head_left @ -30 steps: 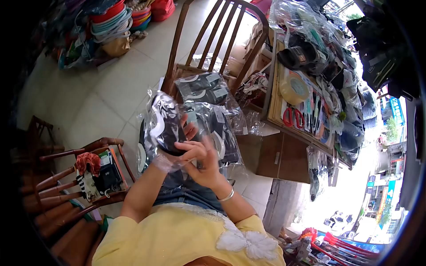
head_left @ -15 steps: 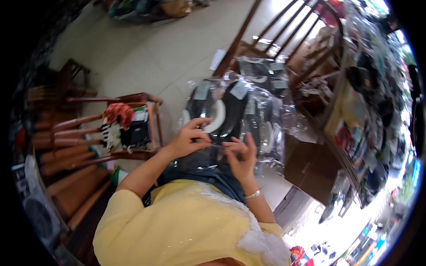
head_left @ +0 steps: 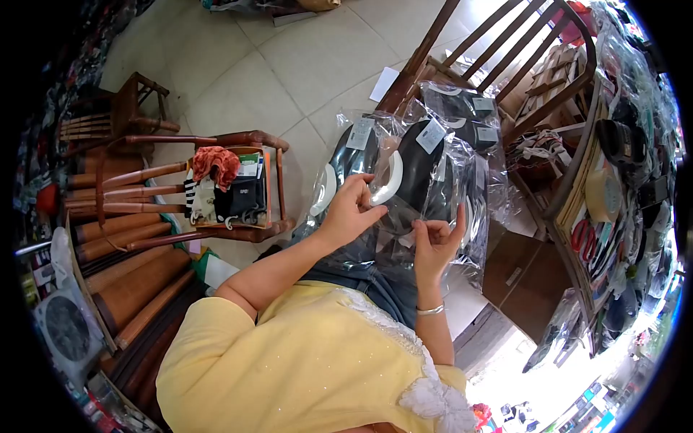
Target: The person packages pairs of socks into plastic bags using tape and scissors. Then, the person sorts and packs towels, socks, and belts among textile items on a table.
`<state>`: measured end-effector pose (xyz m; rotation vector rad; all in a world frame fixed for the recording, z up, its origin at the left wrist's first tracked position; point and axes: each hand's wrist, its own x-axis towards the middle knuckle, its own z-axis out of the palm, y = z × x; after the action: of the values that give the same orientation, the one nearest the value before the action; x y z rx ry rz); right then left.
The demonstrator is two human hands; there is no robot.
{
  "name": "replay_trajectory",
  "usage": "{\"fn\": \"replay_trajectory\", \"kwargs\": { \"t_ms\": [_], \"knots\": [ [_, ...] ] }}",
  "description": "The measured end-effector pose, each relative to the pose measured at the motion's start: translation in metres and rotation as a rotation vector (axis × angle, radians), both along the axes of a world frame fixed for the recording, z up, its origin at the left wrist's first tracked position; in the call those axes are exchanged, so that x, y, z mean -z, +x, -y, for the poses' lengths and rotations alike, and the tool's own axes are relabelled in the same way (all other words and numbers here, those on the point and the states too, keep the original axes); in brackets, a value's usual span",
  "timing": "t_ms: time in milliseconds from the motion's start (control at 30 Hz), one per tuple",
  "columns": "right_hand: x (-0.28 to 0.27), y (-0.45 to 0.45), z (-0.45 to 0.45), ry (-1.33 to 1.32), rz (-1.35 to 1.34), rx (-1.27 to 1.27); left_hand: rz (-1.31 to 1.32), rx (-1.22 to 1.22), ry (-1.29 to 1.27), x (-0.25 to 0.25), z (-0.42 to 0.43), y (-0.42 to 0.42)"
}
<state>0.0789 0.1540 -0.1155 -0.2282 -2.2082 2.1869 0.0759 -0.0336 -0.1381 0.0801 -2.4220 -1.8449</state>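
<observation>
Black and white under clear plastic: at the centre of the clock, between and just above the two hands, a bagged piece (head_left: 416,167) with a white curve (head_left: 386,180) along its nine o'clock side and a pale label (head_left: 431,136) toward one. Left hand (head_left: 350,213) at eight, touching the near edge of the bagged piece, thumb apart from the forefinger, other fingers bent; cannot tell whether pinching the film. Right hand (head_left: 437,249) at five, forefinger straight and pointing toward twelve, thumb and curled fingers close together by the near end of the plastic; cannot tell whether nipping it. Around the right wrist, a silvery bangle (head_left: 431,310).

Just beside, toward ten, a second bag (head_left: 354,160), also black with a white curve; toward three, more bags (head_left: 473,177) overlapping (too much glare to count). At six, blue jeans (head_left: 361,285) and a yellow shirt (head_left: 281,361). Toward one, a slatted chair (head_left: 420,61). Toward nine, well apart, a reddish chair (head_left: 245,234) bearing a red cloth (head_left: 216,167). Toward four, a cardboard box (head_left: 534,267) and, farther out, red-handled scissors (head_left: 583,239).
</observation>
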Motion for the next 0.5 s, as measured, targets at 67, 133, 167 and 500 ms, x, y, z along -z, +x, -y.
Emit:
{"fn": "replay_trajectory", "kwargs": {
  "t_ms": [67, 133, 167, 500],
  "knots": [
    [-0.002, -0.007, 0.002, 0.020, -0.001, -0.014, 0.281, 0.039, 0.194, 0.010, 0.000, -0.005],
    [-0.004, -0.013, 0.004, 0.082, 0.034, -0.025, 0.279, 0.078, 0.238, 0.000, -0.002, -0.016],
    [-0.003, -0.014, 0.004, 0.081, 0.033, -0.025, 0.278, 0.113, 0.285, -0.007, -0.001, -0.022],
    [0.001, -0.021, -0.010, 0.306, -0.115, 0.034, 0.591, 0.314, 0.020, -0.013, -0.004, -0.059]
  ]
}}
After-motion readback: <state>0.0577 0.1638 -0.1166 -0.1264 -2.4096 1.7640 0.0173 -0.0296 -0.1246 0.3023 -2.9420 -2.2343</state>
